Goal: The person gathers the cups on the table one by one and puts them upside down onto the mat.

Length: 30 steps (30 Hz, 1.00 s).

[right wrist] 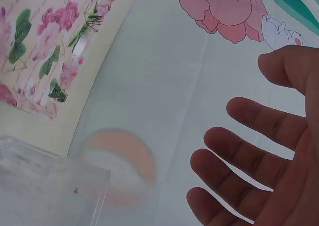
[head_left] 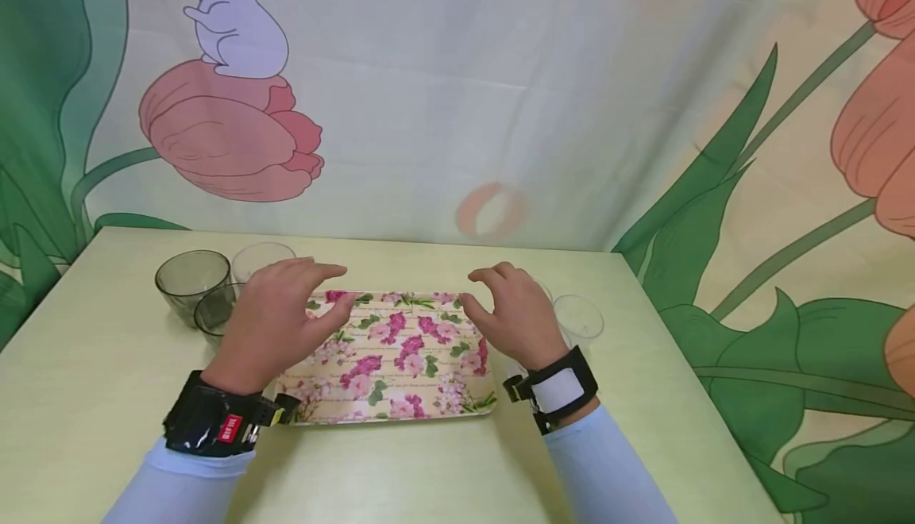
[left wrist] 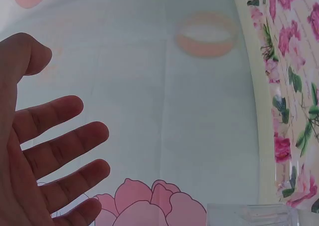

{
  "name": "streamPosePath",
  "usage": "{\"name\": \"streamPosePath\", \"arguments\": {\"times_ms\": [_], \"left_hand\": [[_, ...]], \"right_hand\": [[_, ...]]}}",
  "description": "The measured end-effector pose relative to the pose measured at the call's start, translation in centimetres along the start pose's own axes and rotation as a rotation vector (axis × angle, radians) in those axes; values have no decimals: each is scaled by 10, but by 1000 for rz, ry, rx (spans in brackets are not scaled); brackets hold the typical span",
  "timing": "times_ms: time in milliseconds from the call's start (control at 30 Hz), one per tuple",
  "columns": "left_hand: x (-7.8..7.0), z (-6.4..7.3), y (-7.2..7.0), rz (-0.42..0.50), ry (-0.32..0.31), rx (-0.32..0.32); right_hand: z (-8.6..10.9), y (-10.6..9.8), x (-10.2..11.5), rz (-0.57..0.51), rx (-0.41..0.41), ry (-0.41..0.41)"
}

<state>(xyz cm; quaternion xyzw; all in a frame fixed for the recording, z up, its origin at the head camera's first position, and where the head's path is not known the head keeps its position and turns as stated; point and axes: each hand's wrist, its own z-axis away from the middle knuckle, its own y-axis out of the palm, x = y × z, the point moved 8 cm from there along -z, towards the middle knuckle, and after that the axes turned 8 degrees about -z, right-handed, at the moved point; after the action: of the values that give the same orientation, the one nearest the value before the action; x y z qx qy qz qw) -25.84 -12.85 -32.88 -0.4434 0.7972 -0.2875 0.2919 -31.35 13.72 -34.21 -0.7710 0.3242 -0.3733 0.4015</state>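
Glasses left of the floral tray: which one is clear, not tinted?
The rightmost glass, partly behind the left hand: colourless, while the leftmost glass and front glass are smoky-tinted.

L cuff: blk, just behind L hand; red tag w/ wht marks
R cuff: blk, behind R hand; wht rect. patch
Clips: sm., blk, thumb side of ea. hand
Sleeves: lt blue, behind cuffs

indoor tabletop set, room type unclear, pale table, tulip-printed cloth backdrop behind and alongside
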Motion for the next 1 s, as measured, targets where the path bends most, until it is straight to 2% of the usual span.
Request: {"name": "streamPosePath", "arguments": {"times_ms": [233,567,1000], "left_hand": [[2,-1,-5,-18,8,16],[-1,0,-1,-2,-28,50],[0,1,-3,-4,-44,65]], "right_hand": [[9,-7,0,44,-2,-41],[16,-30,-27,69,65,21],[36,-20,-60,135,186,52]]}}
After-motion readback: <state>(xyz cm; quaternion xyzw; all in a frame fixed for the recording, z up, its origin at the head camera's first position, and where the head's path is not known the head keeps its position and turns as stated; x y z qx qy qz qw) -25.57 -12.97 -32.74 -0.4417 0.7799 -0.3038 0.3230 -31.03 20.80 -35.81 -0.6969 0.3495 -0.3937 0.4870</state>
